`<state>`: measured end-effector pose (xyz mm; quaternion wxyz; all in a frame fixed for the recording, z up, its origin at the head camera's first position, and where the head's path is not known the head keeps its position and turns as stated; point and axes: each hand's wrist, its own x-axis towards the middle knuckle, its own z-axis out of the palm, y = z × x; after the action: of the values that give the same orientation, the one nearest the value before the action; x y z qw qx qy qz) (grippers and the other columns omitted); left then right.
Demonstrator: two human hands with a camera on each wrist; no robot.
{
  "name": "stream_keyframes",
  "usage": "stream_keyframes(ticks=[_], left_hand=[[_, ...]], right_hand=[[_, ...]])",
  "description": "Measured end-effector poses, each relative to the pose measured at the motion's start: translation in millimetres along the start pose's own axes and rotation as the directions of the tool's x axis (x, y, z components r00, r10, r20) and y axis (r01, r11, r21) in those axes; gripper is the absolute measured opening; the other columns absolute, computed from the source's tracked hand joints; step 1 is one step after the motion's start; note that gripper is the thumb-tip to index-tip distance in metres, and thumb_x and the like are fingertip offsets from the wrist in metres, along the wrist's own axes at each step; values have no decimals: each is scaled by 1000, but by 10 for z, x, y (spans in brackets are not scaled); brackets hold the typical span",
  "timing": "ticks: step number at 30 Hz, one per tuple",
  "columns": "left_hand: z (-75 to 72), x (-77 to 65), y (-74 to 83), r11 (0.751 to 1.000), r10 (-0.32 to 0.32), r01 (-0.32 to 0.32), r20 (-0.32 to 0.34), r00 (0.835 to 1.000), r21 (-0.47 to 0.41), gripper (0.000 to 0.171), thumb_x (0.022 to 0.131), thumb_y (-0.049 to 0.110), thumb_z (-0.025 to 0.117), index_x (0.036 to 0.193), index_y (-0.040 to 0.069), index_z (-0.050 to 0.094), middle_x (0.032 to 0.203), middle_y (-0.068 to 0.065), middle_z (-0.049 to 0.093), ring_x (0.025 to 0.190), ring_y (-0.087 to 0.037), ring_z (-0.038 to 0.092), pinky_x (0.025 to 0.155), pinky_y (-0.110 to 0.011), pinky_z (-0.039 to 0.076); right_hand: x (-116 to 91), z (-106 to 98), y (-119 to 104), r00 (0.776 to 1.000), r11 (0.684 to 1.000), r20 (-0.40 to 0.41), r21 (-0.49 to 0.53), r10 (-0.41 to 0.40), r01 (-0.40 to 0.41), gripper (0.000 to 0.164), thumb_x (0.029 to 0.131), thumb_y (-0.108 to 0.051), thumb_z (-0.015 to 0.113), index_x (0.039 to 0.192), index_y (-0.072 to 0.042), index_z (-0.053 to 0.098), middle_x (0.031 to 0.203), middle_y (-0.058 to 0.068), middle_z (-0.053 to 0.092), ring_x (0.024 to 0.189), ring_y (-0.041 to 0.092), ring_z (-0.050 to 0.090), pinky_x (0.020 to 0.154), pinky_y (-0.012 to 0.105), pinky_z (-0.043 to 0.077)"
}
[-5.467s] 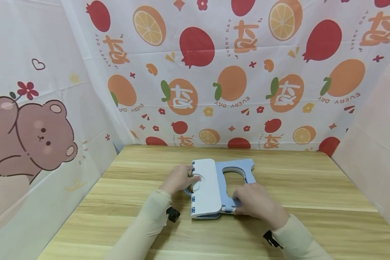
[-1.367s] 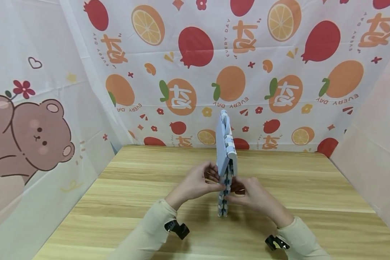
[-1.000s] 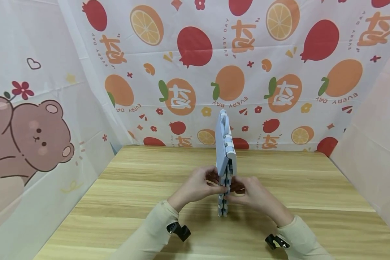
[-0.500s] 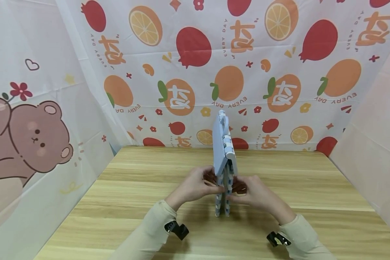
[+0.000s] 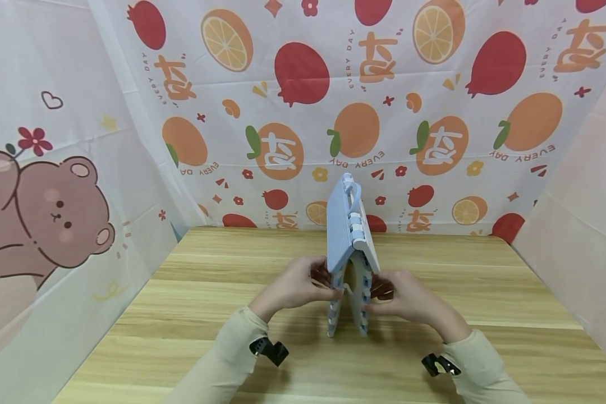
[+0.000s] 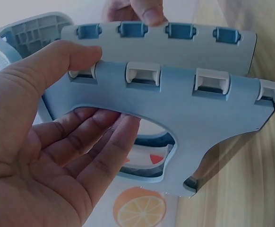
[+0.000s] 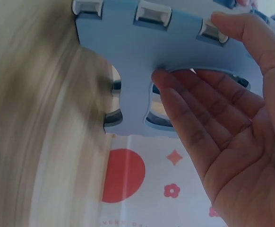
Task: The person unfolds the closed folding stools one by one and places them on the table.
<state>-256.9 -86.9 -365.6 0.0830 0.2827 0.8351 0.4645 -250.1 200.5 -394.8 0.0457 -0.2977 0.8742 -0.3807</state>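
Note:
A light blue and white folding step stool (image 5: 340, 230) stands upright on the table, partly unfolded. Its two top halves slope down like a roof, with a small carry handle (image 5: 354, 197) along the ridge. Below, the leg panels spread apart with a gap between them. My left hand (image 5: 300, 283) grips the left leg panel (image 6: 199, 123), thumb over its hinged edge and fingers reaching into the oval cutout. On the other side my right hand (image 5: 409, 300) holds the right leg panel (image 7: 133, 52) the same way, fingertips at the cutout's rim.
The wood-grain table (image 5: 207, 331) extends around the stool. A fruit-print curtain (image 5: 303, 134) hangs behind it, and a curtain with a bear print (image 5: 60, 207) is at the left. Black wrist straps (image 5: 270, 350) sit on both sleeves.
Earlier the stool lay flat, then stood folded upright. In the last second its leg panels have parted and the top halves have tilted outward, as the hands moved away from each other.

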Motion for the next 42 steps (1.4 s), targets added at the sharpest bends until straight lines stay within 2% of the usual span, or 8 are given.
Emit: stream_keyframes(ticks=[3,10,18,35,42], left_hand=[[-30,-9,-1,1000,-5,5,14,1000,-5,39,87,19,89,121,9,73,106,-4,74,95,-16,69,83,-28,62],[-83,-9,-28,1000,17,-17,42,999,-1,41,87,15,89,122,7,71,105,-5,74,94,-15,71,84,-26,63],[-115,-19,-28,1000,21,-21,61,998,3,41,86,14,89,121,3,71,103,-8,74,92,-13,71,84,-23,62],[-206,-39,-51,1000,30,-30,95,995,-3,41,84,13,90,119,2,71,100,-9,75,89,-11,71,82,-21,61],[-234,-56,-51,999,36,-37,114,993,10,41,85,16,90,120,4,72,100,-7,75,91,-11,72,83,-23,61]], right_hand=[[-15,-37,9,1000,1000,3,-9,1,-1,44,89,-29,88,121,-3,74,112,7,81,102,31,79,88,34,65],[-47,-116,40,1000,1000,27,-18,-3,4,49,88,-30,88,124,-1,72,115,9,80,103,21,78,91,37,66],[-77,-168,74,999,1000,49,-6,-5,6,51,87,-29,89,125,0,72,115,11,79,104,23,77,91,39,66],[-125,-257,92,995,1000,95,17,7,-8,48,85,-24,89,122,0,71,113,13,79,103,23,77,88,38,66],[-158,-285,82,995,999,102,46,9,-14,55,85,-23,89,128,3,68,117,16,77,107,29,76,91,42,66]])
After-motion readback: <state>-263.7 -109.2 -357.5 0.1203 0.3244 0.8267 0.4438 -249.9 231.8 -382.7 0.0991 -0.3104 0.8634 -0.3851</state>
